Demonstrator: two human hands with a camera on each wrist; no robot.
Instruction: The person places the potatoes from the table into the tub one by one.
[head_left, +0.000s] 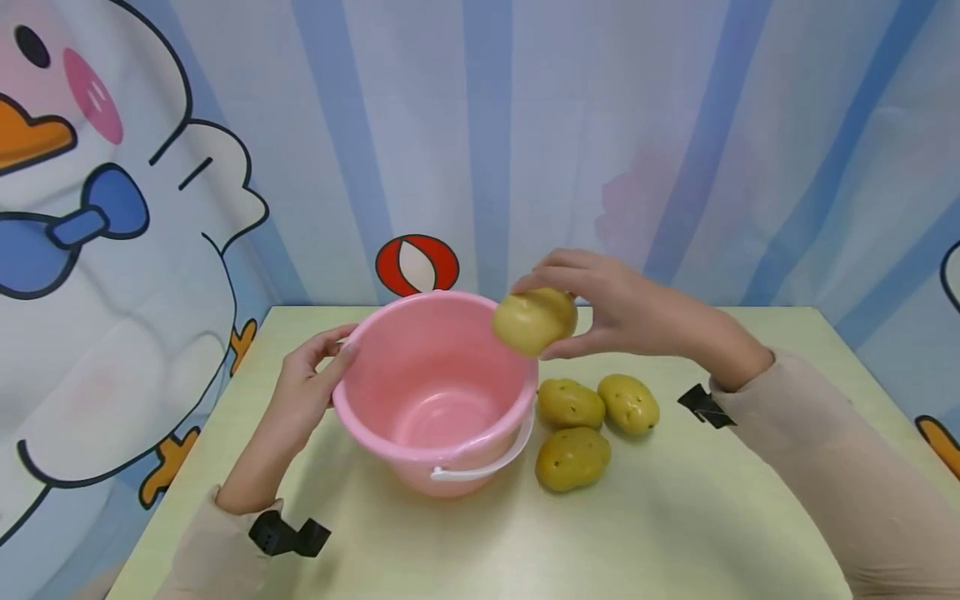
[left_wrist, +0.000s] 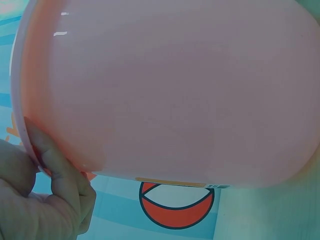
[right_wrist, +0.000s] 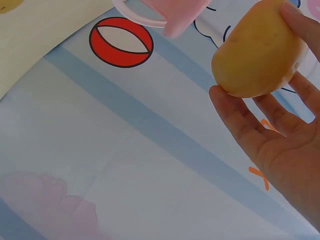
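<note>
A blue-striped cartoon backdrop (head_left: 570, 125) rises behind a pale table (head_left: 480, 554).

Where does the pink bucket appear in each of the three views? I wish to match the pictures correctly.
Head: the pink bucket is slightly left of centre, below mid-height.
Left wrist: the pink bucket fills most of the upper picture.
Right wrist: part of the pink bucket shows at the top edge, right of centre.
Shared landmark: the printed red-and-white ball, respectively above, below and lower left of it.
</note>
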